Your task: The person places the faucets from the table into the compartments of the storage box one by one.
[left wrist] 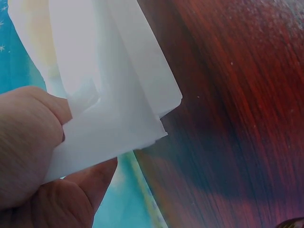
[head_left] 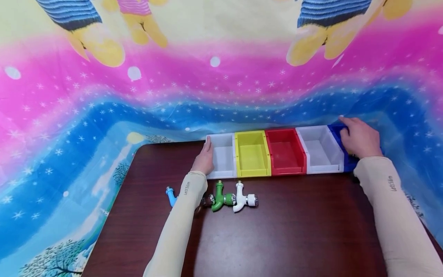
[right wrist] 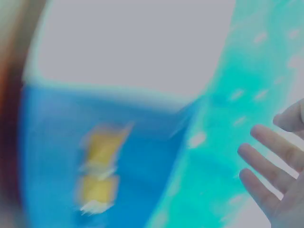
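Note:
Five joined bins run in a row along the table's back edge: a white bin [head_left: 221, 156], a yellow bin [head_left: 252, 156], a red bin [head_left: 286, 154], a second white bin [head_left: 318, 152] and a blue bin [head_left: 349, 164]. My left hand [head_left: 203, 158] holds the leftmost white bin's side wall, thumb on one side and fingers on the other in the left wrist view. Over the blue bin is my right hand [head_left: 361, 138], partly hiding it. Spread fingers of that hand show in the blurred right wrist view, beside the blue bin [right wrist: 147, 156], which contains yellow items [right wrist: 102, 147].
In front of the bins lie a blue tap [head_left: 170, 195], a green tap [head_left: 219, 196] and a white tap [head_left: 240, 198]; my left forearm partly covers the blue one. A patterned cloth [head_left: 207, 84] hangs behind the dark wooden table [head_left: 283, 231].

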Motion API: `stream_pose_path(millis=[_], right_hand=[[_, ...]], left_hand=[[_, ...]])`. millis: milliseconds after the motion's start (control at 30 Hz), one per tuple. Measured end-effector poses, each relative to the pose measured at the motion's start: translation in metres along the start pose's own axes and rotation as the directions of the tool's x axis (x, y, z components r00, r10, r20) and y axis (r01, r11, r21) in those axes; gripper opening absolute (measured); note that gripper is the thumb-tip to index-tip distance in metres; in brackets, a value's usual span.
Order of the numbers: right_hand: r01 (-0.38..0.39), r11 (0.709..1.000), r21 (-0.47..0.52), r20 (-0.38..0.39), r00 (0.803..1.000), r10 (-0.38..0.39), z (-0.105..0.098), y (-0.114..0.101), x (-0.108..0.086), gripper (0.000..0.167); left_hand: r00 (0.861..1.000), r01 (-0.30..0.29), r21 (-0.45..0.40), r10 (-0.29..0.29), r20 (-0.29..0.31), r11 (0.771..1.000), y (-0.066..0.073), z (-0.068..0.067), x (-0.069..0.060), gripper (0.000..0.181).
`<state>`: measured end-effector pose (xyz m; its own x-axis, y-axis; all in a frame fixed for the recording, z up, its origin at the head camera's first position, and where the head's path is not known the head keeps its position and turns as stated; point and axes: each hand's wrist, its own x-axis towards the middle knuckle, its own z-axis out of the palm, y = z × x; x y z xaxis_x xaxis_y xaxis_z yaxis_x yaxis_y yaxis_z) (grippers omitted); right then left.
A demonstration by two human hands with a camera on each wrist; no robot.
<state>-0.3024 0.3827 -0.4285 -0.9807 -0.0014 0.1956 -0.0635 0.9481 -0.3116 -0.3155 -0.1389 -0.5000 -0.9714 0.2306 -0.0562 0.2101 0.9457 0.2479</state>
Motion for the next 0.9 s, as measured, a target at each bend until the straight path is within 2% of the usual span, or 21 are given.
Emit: stream_pose_path(millis=[100,200,300,400,500,600,733,833,900], right_hand=[[0.078,0.997,0.023,-0.069,0.995,-0.076,-0.006,-0.040,-0.002,0.052],[0.177,0.984,0.003,-0.079,0.981,-0.177,-0.005,-0.078,-0.007,0.051],[0.260,0.965,-0.016,-0.044,0.964,-0.261,0.003,-0.114,-0.015,0.051],[0.332,0.943,-0.005,-0.006,0.943,-0.332,0.021,-0.143,-0.023,0.050],[0.406,0.914,0.008,0.034,0.913,-0.406,0.039,-0.166,-0.032,0.050],[0.451,0.892,0.008,0.099,0.888,-0.450,0.054,-0.185,-0.042,0.055],[0.535,0.845,-0.010,0.189,0.830,-0.524,0.071,-0.203,-0.058,0.060],[0.616,0.788,-0.008,0.260,0.762,-0.593,0.084,-0.213,-0.069,0.056],[0.644,0.765,0.020,0.323,0.720,-0.614,0.093,-0.219,-0.077,0.054]], left_hand=[[1.000,0.005,-0.006,-0.005,-0.003,1.000,-0.003,0.000,0.001,0.079],[1.000,0.003,-0.012,-0.003,-0.010,1.000,-0.004,0.001,0.003,0.078],[1.000,0.004,-0.025,-0.004,-0.008,1.000,-0.005,0.002,0.004,0.077],[1.000,0.006,-0.037,-0.007,-0.001,0.999,-0.004,0.003,0.004,0.078],[1.000,0.002,-0.042,-0.002,0.000,0.999,-0.003,0.004,0.004,0.078],[1.000,-0.005,-0.036,0.004,-0.001,0.999,-0.002,0.003,0.004,0.078],[1.000,-0.003,-0.019,0.003,-0.008,1.000,-0.002,0.003,0.003,0.078],[1.000,0.002,-0.016,-0.002,-0.007,1.000,-0.002,0.001,0.001,0.078],[1.000,0.004,-0.023,-0.004,-0.003,1.000,-0.001,0.000,0.001,0.078]])
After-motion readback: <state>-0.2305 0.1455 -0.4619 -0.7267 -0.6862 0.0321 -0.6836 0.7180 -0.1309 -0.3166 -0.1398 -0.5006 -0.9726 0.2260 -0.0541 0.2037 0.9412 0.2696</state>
